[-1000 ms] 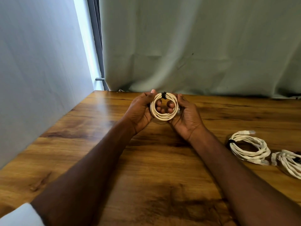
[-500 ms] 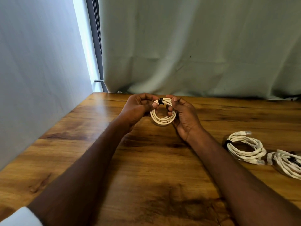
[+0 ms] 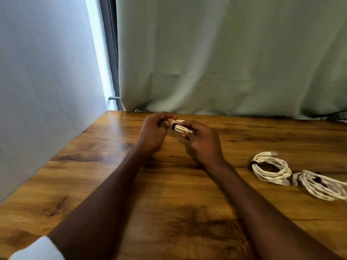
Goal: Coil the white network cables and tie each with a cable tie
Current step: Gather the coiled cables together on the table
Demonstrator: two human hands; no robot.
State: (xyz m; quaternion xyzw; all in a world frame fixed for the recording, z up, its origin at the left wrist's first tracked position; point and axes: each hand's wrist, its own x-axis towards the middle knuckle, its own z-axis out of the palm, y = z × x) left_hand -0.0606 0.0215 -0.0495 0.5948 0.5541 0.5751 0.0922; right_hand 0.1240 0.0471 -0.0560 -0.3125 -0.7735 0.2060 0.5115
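Note:
A small white coiled cable (image 3: pixel 183 127) is held above the wooden table (image 3: pixel 169 194), turned nearly edge-on, with a black cable tie (image 3: pixel 174 126) around its left end. My right hand (image 3: pixel 203 141) grips the coil's right part with curled fingers. My left hand (image 3: pixel 153 133) has its fingers curled at the tie end; motion blur hides exactly what they pinch. Two more white coils lie on the table to the right: one (image 3: pixel 270 168) with a black tie on its left side, the other (image 3: pixel 321 185) near the right edge with a dark tie.
A pale wall (image 3: pixel 43 91) runs along the table's left side. A light green curtain (image 3: pixel 225 57) hangs right behind the table's far edge. A white sleeve cuff (image 3: pixel 37 249) shows at the bottom left.
The coil has tipped from facing me to nearly edge-on. Both hands moved slightly right and closed over it, with the tie now at the coil's left end.

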